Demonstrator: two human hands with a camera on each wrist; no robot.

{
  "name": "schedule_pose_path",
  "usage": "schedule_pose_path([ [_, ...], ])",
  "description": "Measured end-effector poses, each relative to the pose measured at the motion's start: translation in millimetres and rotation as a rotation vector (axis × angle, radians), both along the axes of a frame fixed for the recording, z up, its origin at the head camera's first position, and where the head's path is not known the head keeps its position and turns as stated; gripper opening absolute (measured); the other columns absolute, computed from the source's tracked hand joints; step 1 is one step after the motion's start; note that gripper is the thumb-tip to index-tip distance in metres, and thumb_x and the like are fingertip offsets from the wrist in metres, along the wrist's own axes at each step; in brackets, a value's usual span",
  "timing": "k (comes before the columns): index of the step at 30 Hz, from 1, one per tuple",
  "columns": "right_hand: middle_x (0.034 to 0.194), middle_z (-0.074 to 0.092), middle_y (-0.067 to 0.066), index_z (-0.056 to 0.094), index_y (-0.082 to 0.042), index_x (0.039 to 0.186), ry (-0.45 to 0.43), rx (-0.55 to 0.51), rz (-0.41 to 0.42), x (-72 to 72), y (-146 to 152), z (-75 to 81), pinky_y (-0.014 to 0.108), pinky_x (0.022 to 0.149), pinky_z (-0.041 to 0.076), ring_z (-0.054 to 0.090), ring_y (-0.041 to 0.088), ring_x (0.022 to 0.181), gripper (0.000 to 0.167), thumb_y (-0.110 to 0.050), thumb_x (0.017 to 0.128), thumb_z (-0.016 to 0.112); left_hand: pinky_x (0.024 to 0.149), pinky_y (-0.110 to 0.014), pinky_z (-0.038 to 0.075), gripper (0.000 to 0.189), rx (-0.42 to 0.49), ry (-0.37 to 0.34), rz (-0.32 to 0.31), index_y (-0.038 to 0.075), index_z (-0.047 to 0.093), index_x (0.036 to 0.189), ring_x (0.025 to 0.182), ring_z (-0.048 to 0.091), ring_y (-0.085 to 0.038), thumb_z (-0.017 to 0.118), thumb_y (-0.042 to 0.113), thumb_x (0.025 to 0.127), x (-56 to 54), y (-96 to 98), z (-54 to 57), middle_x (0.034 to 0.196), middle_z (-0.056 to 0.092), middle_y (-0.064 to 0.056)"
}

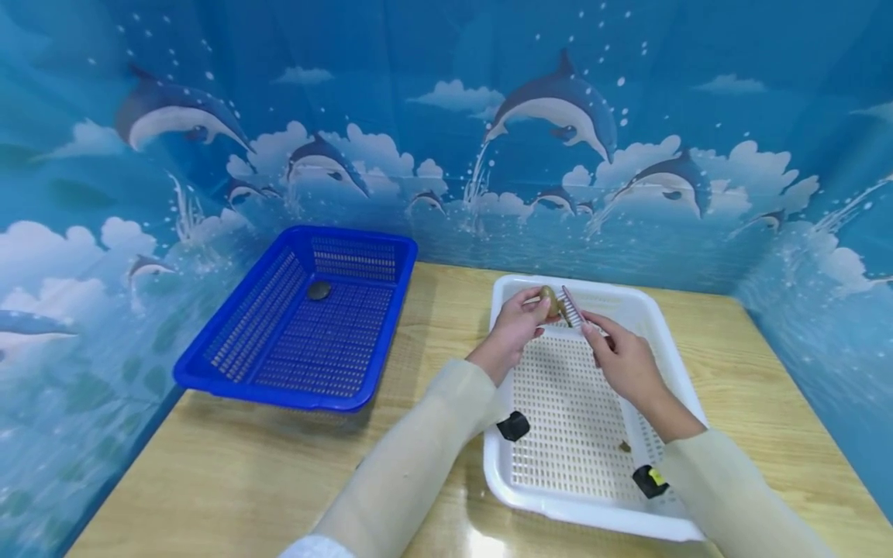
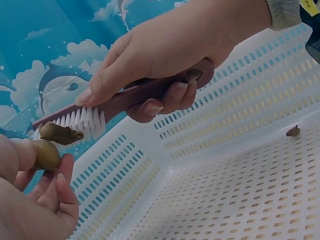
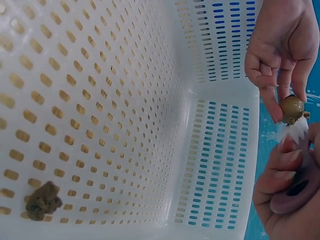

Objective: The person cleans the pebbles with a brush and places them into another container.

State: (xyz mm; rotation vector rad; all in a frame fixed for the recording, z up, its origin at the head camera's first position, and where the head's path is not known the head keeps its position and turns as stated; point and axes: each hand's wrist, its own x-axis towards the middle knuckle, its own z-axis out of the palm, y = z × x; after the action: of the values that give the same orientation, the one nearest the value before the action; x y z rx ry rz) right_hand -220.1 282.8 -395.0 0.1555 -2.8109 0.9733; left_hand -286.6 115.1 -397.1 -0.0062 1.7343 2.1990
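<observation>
My left hand (image 1: 519, 322) pinches a smooth, olive-brown rounded thing (image 2: 47, 155), shell-like or stone-like, between thumb and fingers. It is held above the far side of the white basket (image 1: 498, 465). My right hand (image 1: 624, 360) grips the handle of a dull pink brush (image 2: 135, 97) with white bristles. The bristles (image 2: 82, 120) meet a brown muddy lump (image 2: 60, 134) just above the rounded thing. In the right wrist view the bristle end touches the rounded thing's muddy side. Fingers partly hide the rounded thing.
A small brown clump (image 3: 44, 201) lies on the white basket's floor. To the left stands a blue basket (image 1: 279, 395) with a dark rounded thing (image 1: 318, 290) inside. Both baskets stand on a wooden table (image 1: 244, 457), backed by a dolphin-print curtain (image 1: 446, 139). Black devices sit by both wrists.
</observation>
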Motion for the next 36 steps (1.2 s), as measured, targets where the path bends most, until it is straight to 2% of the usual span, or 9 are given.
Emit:
schedule_pose_path([
  [3,0.062,0.053,0.003,0.050,-0.008,0.141,0.010,-0.001,0.007,1.0,-0.1,0.8,0.029,0.043,0.038,0.045,0.015,0.051,0.052,-0.044,0.105,0.039,0.075,-0.028,0.047,0.036,0.010,-0.004,0.013,0.015,0.056,0.134,0.100,0.068,-0.018,0.057,0.024,0.099,-0.1,0.8,-0.3,0.114,0.068,-0.003],
  [7,0.061,0.053,0.003,0.050,-0.007,0.141,0.025,-0.009,0.010,1.3,-0.5,1.3,0.028,0.042,0.037,0.045,0.014,0.050,0.052,-0.043,0.104,0.041,0.079,-0.032,0.048,0.036,0.006,-0.006,0.006,0.016,0.057,0.135,0.099,0.068,-0.018,0.055,0.024,0.100,-1.1,1.4,-1.7,0.113,0.068,-0.004],
  [9,0.061,0.054,0.003,0.051,-0.007,0.141,0.036,-0.014,0.011,1.0,-0.7,1.1,0.028,0.041,0.037,0.045,0.014,0.049,0.051,-0.042,0.104,0.042,0.080,-0.034,0.048,0.036,0.000,-0.006,-0.008,0.016,0.056,0.136,0.099,0.068,-0.018,0.055,0.023,0.100,-1.3,1.3,-2.1,0.114,0.068,-0.004],
  [14,0.060,0.054,0.004,0.051,-0.006,0.140,0.066,-0.022,0.028,0.5,-1.0,1.4,0.028,0.040,0.036,0.043,0.012,0.046,0.050,-0.040,0.104,0.043,0.072,-0.028,0.046,0.036,-0.025,-0.010,-0.027,0.016,0.057,0.135,0.097,0.068,-0.018,0.056,0.022,0.100,-2.3,1.3,-3.4,0.112,0.069,-0.004],
  [17,0.059,0.054,0.006,0.051,-0.005,0.139,0.089,-0.025,0.035,1.3,-1.4,1.7,0.027,0.039,0.036,0.042,0.011,0.045,0.048,-0.038,0.104,0.045,0.071,-0.027,0.045,0.035,-0.052,-0.009,-0.061,0.016,0.058,0.134,0.098,0.068,-0.018,0.057,0.021,0.099,-1.8,1.3,-3.2,0.111,0.070,-0.005],
  [21,0.057,0.053,0.006,0.052,-0.006,0.138,0.115,-0.023,0.031,1.6,-1.1,0.6,0.027,0.038,0.035,0.041,0.010,0.044,0.046,-0.036,0.104,0.046,0.075,-0.030,0.047,0.033,-0.101,-0.007,-0.102,0.016,0.060,0.131,0.097,0.068,-0.019,0.059,0.019,0.098,0.0,1.1,-2.1,0.111,0.070,-0.005],
  [24,0.056,0.052,0.005,0.052,-0.006,0.139,0.126,-0.018,0.018,1.7,-0.6,-0.1,0.027,0.038,0.035,0.040,0.010,0.044,0.046,-0.036,0.104,0.047,0.078,-0.032,0.049,0.033,-0.125,-0.001,-0.107,0.016,0.062,0.129,0.094,0.069,-0.018,0.062,0.017,0.096,0.9,1.6,-1.9,0.110,0.070,-0.004],
  [31,0.057,0.050,0.001,0.051,-0.006,0.139,0.128,-0.006,-0.022,1.4,-0.1,-0.4,0.027,0.039,0.035,0.041,0.010,0.044,0.048,-0.038,0.104,0.045,0.095,-0.046,0.047,0.033,-0.143,0.012,-0.126,0.019,0.065,0.127,0.089,0.068,-0.015,0.064,0.016,0.095,2.0,3.1,-2.3,0.110,0.070,-0.002],
  [36,0.059,0.050,0.002,0.050,-0.007,0.140,0.112,-0.008,-0.039,1.1,0.5,0.2,0.028,0.040,0.036,0.042,0.013,0.047,0.049,-0.040,0.105,0.039,0.086,-0.039,0.049,0.033,-0.157,0.031,-0.151,0.021,0.065,0.128,0.090,0.068,-0.014,0.063,0.017,0.095,2.4,3.6,-2.2,0.113,0.070,0.000],
])
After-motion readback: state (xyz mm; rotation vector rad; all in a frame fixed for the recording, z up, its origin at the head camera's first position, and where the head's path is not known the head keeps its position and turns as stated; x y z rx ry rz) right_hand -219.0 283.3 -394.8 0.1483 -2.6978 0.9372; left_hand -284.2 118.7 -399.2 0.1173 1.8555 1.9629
